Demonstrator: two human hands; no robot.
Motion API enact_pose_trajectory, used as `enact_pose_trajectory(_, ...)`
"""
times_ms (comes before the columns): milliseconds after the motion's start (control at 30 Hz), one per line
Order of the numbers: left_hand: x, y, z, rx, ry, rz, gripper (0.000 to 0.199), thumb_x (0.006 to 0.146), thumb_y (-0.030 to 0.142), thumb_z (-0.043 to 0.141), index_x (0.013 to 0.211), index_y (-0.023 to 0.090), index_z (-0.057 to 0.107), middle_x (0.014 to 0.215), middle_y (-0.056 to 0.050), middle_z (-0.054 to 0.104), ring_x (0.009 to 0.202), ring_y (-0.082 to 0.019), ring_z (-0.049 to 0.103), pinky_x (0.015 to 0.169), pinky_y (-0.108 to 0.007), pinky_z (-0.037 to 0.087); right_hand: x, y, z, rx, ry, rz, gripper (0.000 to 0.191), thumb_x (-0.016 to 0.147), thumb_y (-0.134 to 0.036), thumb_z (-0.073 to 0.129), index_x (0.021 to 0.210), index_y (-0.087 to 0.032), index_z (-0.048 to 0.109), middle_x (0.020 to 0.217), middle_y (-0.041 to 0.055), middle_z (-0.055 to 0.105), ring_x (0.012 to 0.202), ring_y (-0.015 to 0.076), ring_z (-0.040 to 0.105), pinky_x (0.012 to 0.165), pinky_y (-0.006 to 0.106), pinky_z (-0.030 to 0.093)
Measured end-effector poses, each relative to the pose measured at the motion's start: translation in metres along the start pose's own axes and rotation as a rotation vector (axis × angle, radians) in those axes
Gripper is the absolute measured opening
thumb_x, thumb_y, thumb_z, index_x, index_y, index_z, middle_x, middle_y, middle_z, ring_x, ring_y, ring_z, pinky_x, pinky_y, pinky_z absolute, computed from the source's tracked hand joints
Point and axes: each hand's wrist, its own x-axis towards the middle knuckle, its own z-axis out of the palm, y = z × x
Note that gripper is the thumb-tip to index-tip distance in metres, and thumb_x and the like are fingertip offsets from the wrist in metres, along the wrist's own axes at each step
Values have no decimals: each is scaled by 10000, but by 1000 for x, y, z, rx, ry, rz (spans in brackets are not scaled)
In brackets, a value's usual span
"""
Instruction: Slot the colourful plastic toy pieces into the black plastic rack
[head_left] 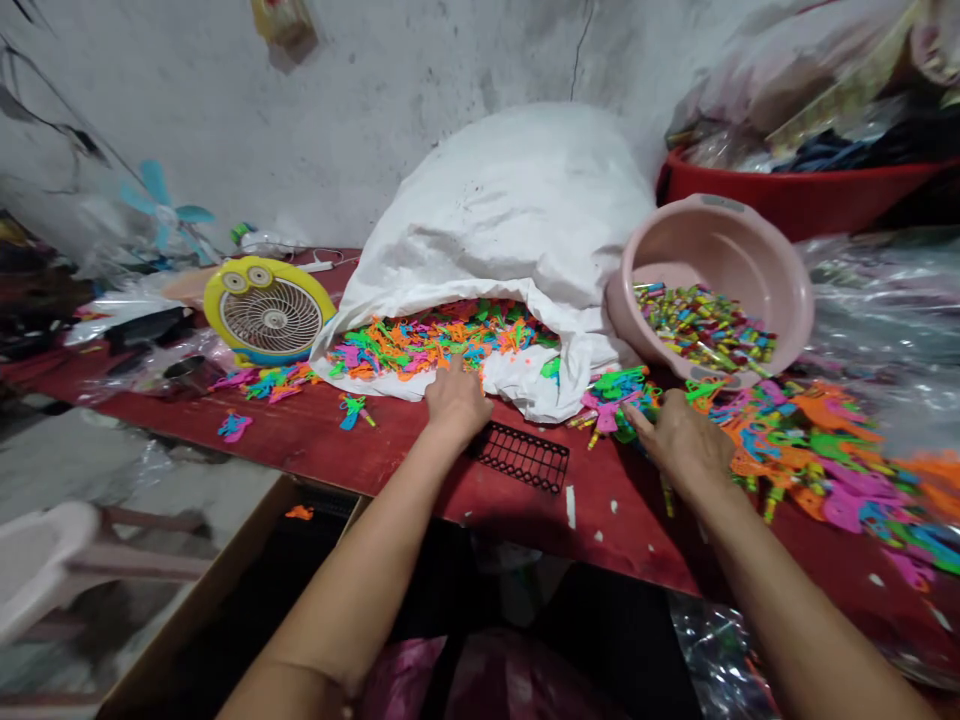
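Observation:
My left hand [456, 402] reaches to the mouth of a big white sack [517, 200], a finger stretched toward the small plastic pieces [420, 340] in orange, green, blue and pink spilling there. Its other fingers are partly hidden. Just right of it lies a black plastic rack [525, 455] with rows of openings. My right hand [691, 447] is over the left end of a heap of coloured plastic pieces with small tubes attached [847, 470], one finger stretched out to the left. Nothing held shows clearly in either hand.
A pink tub [787, 290] tilts behind my right hand, holding many small coloured tubes [705, 320]. Left of the sack stands a yellow fan [274, 310]. An open carton [285, 490] sits below the red table's edge [360, 470]. A white stool [60, 550] is at left.

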Motion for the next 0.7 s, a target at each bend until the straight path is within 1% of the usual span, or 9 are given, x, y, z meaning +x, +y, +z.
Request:
enact_pose_trajectory(100,-1,5,-1,1,-14,-23,331,820,355,587,1053,158,715,1325,-173,521,1126,-342,584,860,-454,561,6,-13,12,43,-45,29,535,923,-569,485,1188,-108,539,920,232,681,794,344,648,636,398,417)
enact_pose_trajectory(200,-3,3,-3,-26,-29,-24,383,831,379,598,1136,165,684,1348,-176,515,1165,-352,575,888,-470,548,9,-17,28,177,28,55,473,871,-475,572,1193,-129,553,983,207,680,834,330,649,685,396,445)
enact_pose_trajectory(333,-4,-10,-9,-135,35,57,719,824,567,641,1426,212,472,1514,-179,399,1336,-364,471,1005,-507,483,14,-9,42,398,125,87,601,779,-382,660,1307,-137,511,931,146,683,777,287,635,676,365,443)
enact_pose_trajectory(400,0,-22,-13,-149,97,205,774,838,640,606,1466,225,426,1571,-172,340,1396,-347,413,1073,-518,422,16,-4,45,529,106,96,676,738,-358,682,1349,-135,497,830,76,671,711,244,616,652,340,441)
enact_pose_trajectory(467,6,-35,-18,-133,119,475,710,863,638,582,1449,258,457,1591,-132,336,1428,-313,377,1127,-504,363,17,1,46,681,81,84,712,710,-356,682,1358,-124,501,735,14,636,639,207,585,611,316,437)
enact_pose_trajectory(533,12,-47,-21,-103,64,752,619,874,605,586,1409,302,510,1592,-87,352,1434,-291,369,1146,-485,334,14,4,46,792,67,51,657,692,-373,674,1289,-123,562,685,-15,605,592,183,551,572,300,426)
enact_pose_trajectory(567,14,-52,-21,-78,20,843,584,873,590,590,1383,312,539,1590,-77,360,1429,-292,376,1144,-486,330,12,4,45,817,55,22,576,694,-386,661,1210,-135,609,668,-21,592,574,173,532,556,292,413)
enact_pose_trajectory(633,17,-57,-21,-3,-53,920,521,872,565,585,1318,297,598,1579,-87,371,1392,-311,419,1120,-507,335,5,2,43,804,16,-72,371,727,-414,618,1001,-169,672,648,-19,575,562,158,505,545,278,385)
enact_pose_trajectory(700,17,-56,-20,82,-78,916,451,884,535,556,1229,262,653,1532,-107,424,1307,-320,497,1072,-516,361,-4,-4,39,720,-2,-187,273,770,-428,576,856,-190,677,662,-5,572,576,154,493,561,275,364)
